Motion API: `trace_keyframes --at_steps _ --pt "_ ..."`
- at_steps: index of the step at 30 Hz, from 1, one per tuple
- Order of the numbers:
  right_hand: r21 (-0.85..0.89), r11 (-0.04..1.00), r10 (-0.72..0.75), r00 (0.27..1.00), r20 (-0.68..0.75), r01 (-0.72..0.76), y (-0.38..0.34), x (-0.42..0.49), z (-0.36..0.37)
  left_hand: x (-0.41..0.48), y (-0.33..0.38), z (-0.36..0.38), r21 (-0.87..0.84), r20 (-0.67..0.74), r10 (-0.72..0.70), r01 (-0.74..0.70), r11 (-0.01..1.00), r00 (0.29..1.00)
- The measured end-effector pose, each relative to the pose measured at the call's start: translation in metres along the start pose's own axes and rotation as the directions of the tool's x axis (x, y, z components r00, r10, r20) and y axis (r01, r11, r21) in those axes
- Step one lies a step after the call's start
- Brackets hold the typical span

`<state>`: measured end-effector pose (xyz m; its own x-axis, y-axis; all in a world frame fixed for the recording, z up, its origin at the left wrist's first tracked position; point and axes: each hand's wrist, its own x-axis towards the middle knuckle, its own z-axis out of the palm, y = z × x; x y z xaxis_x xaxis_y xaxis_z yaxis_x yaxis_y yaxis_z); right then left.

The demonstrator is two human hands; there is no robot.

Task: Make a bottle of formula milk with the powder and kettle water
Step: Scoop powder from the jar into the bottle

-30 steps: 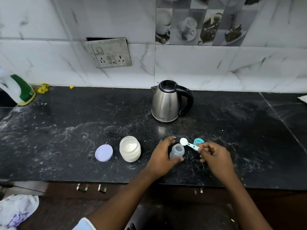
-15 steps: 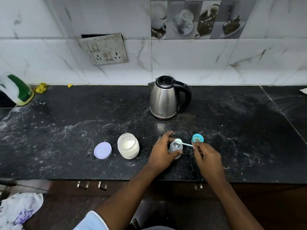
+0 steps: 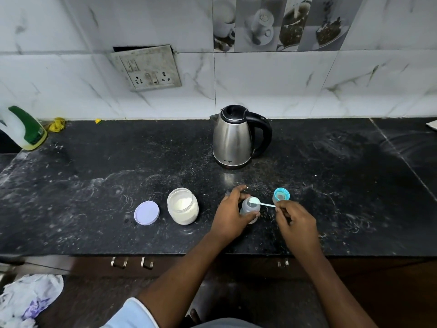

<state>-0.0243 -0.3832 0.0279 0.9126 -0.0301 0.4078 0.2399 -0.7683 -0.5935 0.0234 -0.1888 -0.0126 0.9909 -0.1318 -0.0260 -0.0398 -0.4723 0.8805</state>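
A small clear baby bottle (image 3: 250,209) stands uncapped on the black counter, and my left hand (image 3: 230,213) grips its side. My right hand (image 3: 295,221) pinches the handle of a light blue scoop (image 3: 259,202), whose bowl sits over the bottle's mouth. The bottle's blue cap (image 3: 281,194) lies just right of the bottle. An open jar of white powder (image 3: 182,205) stands to the left, with its lilac lid (image 3: 146,212) flat beside it. The steel kettle (image 3: 233,137) stands behind, lid closed, its handle to the right.
A green and white spray bottle (image 3: 22,129) stands at the far left by the wall, with yellow scraps (image 3: 56,124) near it. A socket plate (image 3: 146,67) hangs on the tiled wall. Drawer handles (image 3: 132,262) and a crumpled cloth (image 3: 28,299) lie below the counter's front edge.
My right hand has brought the scoop from above and right of the bottle down onto its mouth. My left hand has kept its grip on the bottle.
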Motion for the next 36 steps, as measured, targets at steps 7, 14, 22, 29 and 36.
trace_keyframes --at_steps 7,14,22,29,36 --pt "0.025 1.0 0.002 1.0 -0.01 -0.002 0.0 -0.003 0.001 -0.001 0.001 0.0 0.018 -0.001 -0.007 0.007 1.0 1.0" --pt "0.023 1.0 -0.012 0.998 -0.055 0.013 0.004 -0.004 0.003 0.0 -0.001 0.0 0.033 0.001 -0.006 0.006 0.999 1.0" --pt "0.06 0.998 0.026 0.999 -0.036 -0.024 0.007 -0.003 0.004 0.003 -0.007 0.002 0.023 -0.001 0.0 0.0 1.0 1.0" --pt "0.383 0.843 0.377 0.922 0.084 -0.379 -0.015 0.014 0.006 -0.002 -0.002 0.001 -0.05 -0.006 -0.035 0.034 0.998 0.999" --pt "0.408 0.871 0.153 0.94 0.306 -0.275 -0.096 0.074 0.034 -0.008 0.011 -0.005 -0.05 -0.017 0.003 -0.004 0.999 1.0"
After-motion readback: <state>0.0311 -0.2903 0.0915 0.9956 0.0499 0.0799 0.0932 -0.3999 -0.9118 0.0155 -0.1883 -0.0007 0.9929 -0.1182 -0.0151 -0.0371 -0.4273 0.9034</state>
